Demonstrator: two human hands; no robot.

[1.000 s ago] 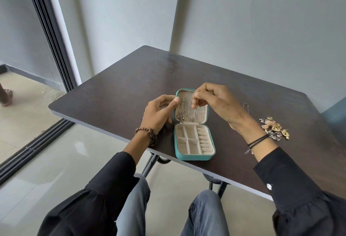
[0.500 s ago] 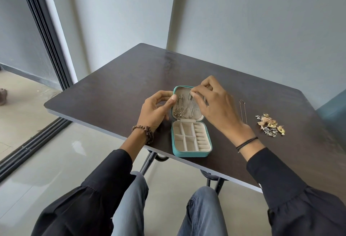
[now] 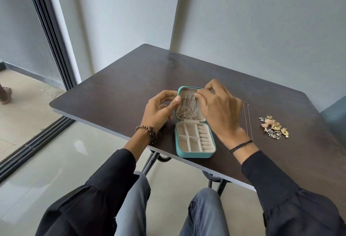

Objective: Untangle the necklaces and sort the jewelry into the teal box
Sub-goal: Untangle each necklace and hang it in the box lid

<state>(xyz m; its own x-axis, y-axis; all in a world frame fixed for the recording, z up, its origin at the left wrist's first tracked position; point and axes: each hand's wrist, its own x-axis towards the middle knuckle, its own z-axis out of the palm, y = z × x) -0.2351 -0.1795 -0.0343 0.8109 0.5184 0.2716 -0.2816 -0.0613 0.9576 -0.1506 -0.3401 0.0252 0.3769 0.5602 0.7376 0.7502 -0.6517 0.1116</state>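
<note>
A dark metal sliding-door frame [image 3: 46, 35] and a pale tiled floor [image 3: 37, 123] flank the left of the scene, where a sandalled foot [image 3: 5, 95] shows at the far edge. A seated person in black sleeves and blue jeans [image 3: 204, 215] works at a dark brown wooden desk [image 3: 116, 93] set in the corner of grey walls. The left hand [image 3: 159, 110], a brown beaded bracelet [image 3: 148, 132] on its wrist, has its grip clamped on the left edge of the raised lid [image 3: 184, 88], thumb pressed against the inner rim and fingers curled behind. The small teal zip-around jewellery box [image 3: 194, 155] lies open near the desk's front edge, its beige-lined tray split into square compartments on the left and a column of ring rolls on the right. Several silver chain necklaces [image 3: 184, 109] hang side by side down the inside of the lid, bunching at its bottom. The right hand [image 3: 219, 108], a black cord bracelet [image 3: 241, 145] on its wrist, reaches across the top of the lid, its grip pinched together on the upper end of one of those chains. Just right of that wrist a thin loose silver chain [image 3: 247, 119] lies stretched out on the desk, and beyond it, near the right edge, sits a small heap of gold and silver ornaments [image 3: 273, 126].
</note>
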